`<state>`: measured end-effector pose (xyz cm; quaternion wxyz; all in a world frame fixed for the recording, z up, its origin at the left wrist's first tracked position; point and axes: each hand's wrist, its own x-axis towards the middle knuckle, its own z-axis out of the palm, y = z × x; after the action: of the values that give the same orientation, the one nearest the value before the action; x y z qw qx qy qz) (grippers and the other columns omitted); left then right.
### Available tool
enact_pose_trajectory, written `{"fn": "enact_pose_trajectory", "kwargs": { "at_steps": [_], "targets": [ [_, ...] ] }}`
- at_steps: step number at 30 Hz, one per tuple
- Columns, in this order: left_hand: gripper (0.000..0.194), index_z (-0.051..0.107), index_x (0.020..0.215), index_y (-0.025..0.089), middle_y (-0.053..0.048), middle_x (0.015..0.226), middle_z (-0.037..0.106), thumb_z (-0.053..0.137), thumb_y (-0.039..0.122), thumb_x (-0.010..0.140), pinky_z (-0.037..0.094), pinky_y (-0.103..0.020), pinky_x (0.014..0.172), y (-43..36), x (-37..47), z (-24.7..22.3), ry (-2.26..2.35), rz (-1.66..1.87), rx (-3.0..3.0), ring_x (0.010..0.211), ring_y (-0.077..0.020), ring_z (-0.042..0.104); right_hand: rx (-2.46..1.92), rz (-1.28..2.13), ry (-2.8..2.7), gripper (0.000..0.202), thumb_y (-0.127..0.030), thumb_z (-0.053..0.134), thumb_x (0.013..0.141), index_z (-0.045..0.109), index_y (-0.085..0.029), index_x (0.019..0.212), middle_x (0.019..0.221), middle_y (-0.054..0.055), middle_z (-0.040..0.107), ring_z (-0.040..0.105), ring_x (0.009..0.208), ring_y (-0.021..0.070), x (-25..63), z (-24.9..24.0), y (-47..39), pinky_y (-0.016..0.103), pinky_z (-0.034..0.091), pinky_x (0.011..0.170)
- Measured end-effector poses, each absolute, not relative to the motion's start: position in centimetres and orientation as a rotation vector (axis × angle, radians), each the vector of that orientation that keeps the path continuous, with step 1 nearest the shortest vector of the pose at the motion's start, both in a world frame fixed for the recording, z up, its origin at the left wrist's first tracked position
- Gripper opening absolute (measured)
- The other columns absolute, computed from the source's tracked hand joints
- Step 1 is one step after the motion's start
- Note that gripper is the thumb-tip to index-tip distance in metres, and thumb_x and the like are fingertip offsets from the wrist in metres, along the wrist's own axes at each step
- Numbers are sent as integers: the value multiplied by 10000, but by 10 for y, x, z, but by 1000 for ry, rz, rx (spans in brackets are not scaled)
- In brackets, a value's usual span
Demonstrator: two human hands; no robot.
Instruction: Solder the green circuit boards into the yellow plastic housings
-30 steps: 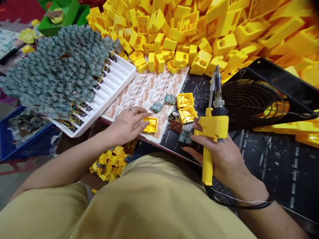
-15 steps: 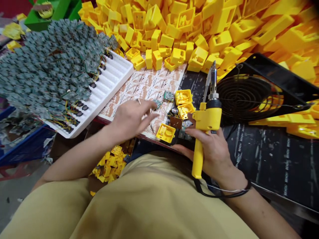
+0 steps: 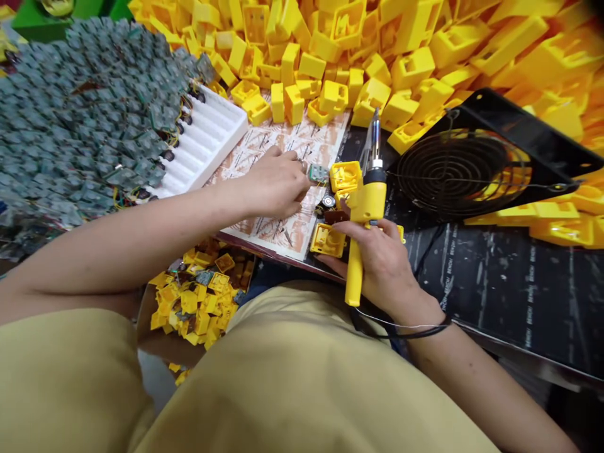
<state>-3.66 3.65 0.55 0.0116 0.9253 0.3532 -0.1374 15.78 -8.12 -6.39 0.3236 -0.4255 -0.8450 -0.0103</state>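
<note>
My right hand (image 3: pixel 383 261) is closed around a yellow soldering gun (image 3: pixel 370 198), its metal tip pointing up and away. Under and beside that hand lie an open yellow plastic casing (image 3: pixel 326 240) and a brown board (image 3: pixel 334 217). My left hand (image 3: pixel 278 184) rests low over the patterned sheet, back upward and fingers curled; whatever they hold is hidden. Just right of its fingertips is a small green circuit board (image 3: pixel 318 174). Beside it sit another open yellow casing (image 3: pixel 345 176) and a small round speaker (image 3: pixel 327 201).
A white foam tray (image 3: pixel 207 141) at left carries a heap of grey-green circuit boards (image 3: pixel 94 119) with wires. Yellow casings (image 3: pixel 302 69) pile up across the back. A black fan (image 3: pixel 453 176) stands at right. Below the table edge, a box holds yellow parts (image 3: pixel 201 302).
My left hand has moved right and away from me, its fingers now curled down. The soldering gun and my right hand have shifted slightly left and up in view. The camera view has moved too.
</note>
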Motion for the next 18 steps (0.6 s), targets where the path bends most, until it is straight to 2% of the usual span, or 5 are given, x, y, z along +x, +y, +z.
{"fn": "enact_pose_trajectory", "kwargs": {
  "at_steps": [3, 6, 10, 13, 18],
  "targets": [
    [174, 723, 857, 171, -39, 835, 704, 599, 278, 799, 440, -309, 810, 28, -48, 6, 1177, -264, 2707, 874, -201, 631, -1091, -10, -2211, 429, -353, 666, 888, 460, -192, 1228, 959, 44, 661, 624, 830, 193, 157, -61, -84, 369, 464, 867],
    [207, 718, 961, 171, -10, 793, 713, 587, 235, 814, 450, -242, 705, 18, -57, 1, 1239, -117, 2462, 745, -143, 642, -1068, -6, -2226, 403, -361, 654, 896, 475, -196, 1217, 949, 46, 663, 619, 821, 188, 152, -61, -84, 356, 461, 858],
    [304, 704, 1117, 147, -79, 975, 748, 530, 209, 876, 498, -294, 812, 12, -65, -15, 1342, 73, 2432, 894, -184, 679, -1084, -35, -2251, 344, -317, 635, 908, 496, -187, 1194, 959, 51, 669, 613, 784, 173, 150, -65, -79, 351, 460, 853],
    [323, 710, 1128, 136, -110, 1054, 742, 512, 210, 884, 507, -354, 889, 12, -67, -27, 1340, 186, 2452, 990, -219, 675, -1101, -49, -2238, 399, -339, 658, 890, 482, -185, 1214, 970, 54, 664, 616, 805, 181, 152, -67, -78, 374, 470, 895],
    [260, 733, 1004, 156, -44, 950, 754, 530, 202, 850, 521, -283, 845, 10, -65, -29, 1194, 459, 2229, 868, -147, 681, -1083, -68, -2223, 435, -333, 678, 875, 474, -176, 1225, 965, 48, 668, 631, 845, 176, 153, -68, -77, 366, 471, 944]
  ]
}}
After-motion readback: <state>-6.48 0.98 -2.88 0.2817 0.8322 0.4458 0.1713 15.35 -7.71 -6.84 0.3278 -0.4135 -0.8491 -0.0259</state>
